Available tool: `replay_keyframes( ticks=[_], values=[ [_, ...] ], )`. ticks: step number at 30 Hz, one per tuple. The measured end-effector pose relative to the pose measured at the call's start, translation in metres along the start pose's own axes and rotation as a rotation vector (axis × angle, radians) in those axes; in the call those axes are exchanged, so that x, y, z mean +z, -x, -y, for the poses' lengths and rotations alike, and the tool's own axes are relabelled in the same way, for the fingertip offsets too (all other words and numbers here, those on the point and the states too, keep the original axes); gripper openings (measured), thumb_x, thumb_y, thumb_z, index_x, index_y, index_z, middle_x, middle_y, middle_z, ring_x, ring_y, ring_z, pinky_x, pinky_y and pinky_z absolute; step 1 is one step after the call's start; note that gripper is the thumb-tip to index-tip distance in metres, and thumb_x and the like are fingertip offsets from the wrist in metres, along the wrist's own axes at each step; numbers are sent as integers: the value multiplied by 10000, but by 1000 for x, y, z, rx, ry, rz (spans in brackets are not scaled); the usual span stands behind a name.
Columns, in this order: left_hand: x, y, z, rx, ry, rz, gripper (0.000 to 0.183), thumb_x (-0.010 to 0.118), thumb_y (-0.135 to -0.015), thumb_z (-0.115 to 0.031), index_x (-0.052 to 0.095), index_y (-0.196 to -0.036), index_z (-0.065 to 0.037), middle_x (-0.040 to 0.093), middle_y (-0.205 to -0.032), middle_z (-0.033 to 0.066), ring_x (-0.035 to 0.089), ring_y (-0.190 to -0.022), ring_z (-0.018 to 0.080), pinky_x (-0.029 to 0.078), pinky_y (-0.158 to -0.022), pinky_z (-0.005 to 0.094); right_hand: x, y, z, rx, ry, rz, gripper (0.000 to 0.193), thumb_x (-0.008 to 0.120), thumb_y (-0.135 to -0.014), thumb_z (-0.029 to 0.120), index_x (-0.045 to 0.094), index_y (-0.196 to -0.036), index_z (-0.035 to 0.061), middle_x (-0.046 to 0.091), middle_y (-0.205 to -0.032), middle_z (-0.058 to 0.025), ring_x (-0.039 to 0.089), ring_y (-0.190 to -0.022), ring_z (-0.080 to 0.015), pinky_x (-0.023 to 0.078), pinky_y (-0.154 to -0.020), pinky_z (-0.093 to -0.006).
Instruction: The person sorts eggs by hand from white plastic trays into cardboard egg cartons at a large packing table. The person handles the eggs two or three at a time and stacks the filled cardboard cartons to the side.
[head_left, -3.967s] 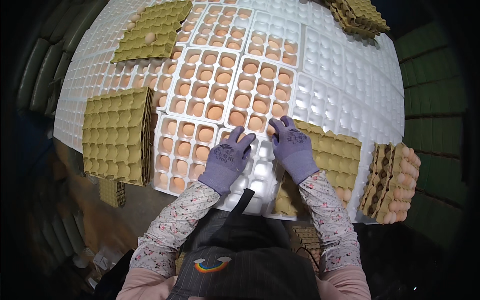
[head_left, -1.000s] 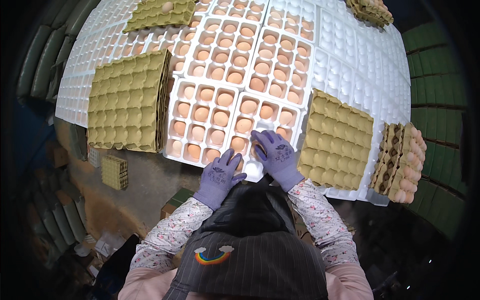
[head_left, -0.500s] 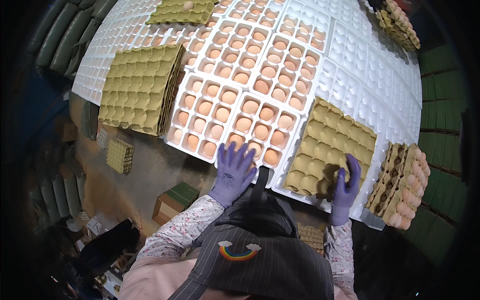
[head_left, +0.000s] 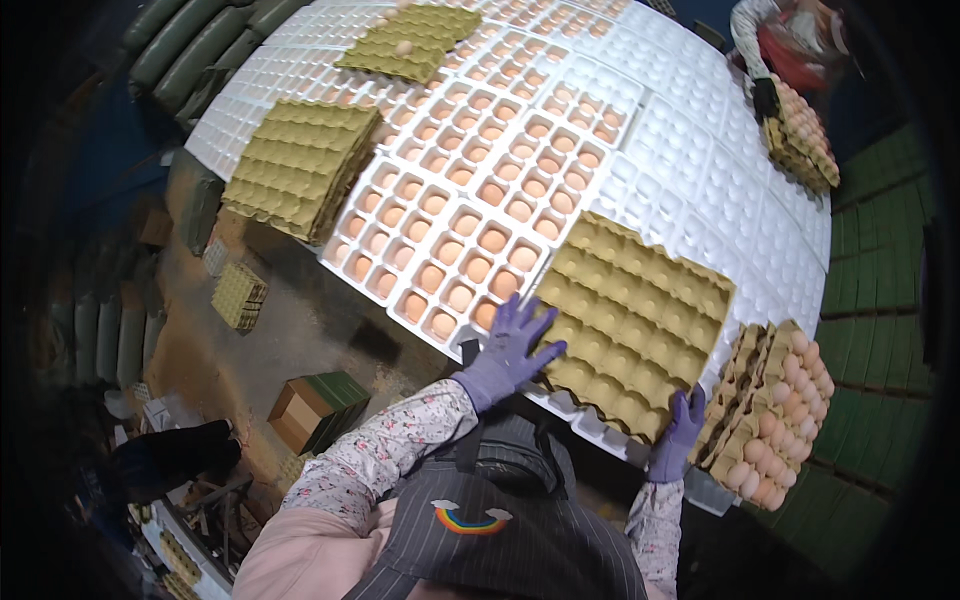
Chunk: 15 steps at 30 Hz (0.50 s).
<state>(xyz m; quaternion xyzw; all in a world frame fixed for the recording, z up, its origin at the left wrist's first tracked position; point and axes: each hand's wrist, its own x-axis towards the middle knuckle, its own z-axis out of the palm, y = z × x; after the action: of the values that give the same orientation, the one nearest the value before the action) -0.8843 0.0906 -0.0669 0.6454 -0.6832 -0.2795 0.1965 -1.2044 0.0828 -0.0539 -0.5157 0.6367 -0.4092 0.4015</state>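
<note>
Beneath my hands is an olive-yellow pulp egg tray [head_left: 630, 320], its cups bare of eggs, lying over the white moulded trays. My left hand [head_left: 508, 350], in a purple glove, has its fingers spread across the near left edge of this tray, thumb over the rim. At the near right corner, my right hand [head_left: 682, 430], gloved alike, has its fingers bent around the edge; part of its grip is hidden. Just left of my left hand, brown eggs [head_left: 460, 297] sit singly in the square cells of a white tray [head_left: 400, 312].
Stacked pulp trays with eggs [head_left: 775, 425] stand at the right edge. Another pulp tray stack [head_left: 295, 165] is at the left; a single egg [head_left: 404, 47] rests on a farther one. Another person's hand [head_left: 765, 98] touches egg trays at far right. An open carton [head_left: 315, 410] is on the floor.
My left hand has gone from the white tray's eggs to the pulp tray's left edge. My right hand has left the tray's middle for its near right corner. The view has shifted.
</note>
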Motion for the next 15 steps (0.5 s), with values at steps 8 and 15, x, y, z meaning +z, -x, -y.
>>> replay_keyframes(
  ticks=[8, 15],
  values=[
    [-76, 35, -18, 9, 487, -622, 1193, 815, -752, -184, -79, -1526, -28, -14, -1599, 180, 108, -1475, 299, 183, -1177, 424, 127, 11, 101, -272, -249, 26, 512, 494, -987, 108, 288, -1436, -31, 415, -1403, -160, 482, -1235, -227, 441, -1013, -341],
    [-210, 3, 98, -160, 969, -1277, 884, 607, -858, -5, 62, -1552, -65, 153, -1599, 141, 152, -1465, 244, 213, -1166, 364, 287, 31, 206, -418, -264, 543, 689, 621, -910, 57, 242, -1483, 4, 286, -1516, -174, 401, -1335, -271, 410, -1060, -374]
  ],
)
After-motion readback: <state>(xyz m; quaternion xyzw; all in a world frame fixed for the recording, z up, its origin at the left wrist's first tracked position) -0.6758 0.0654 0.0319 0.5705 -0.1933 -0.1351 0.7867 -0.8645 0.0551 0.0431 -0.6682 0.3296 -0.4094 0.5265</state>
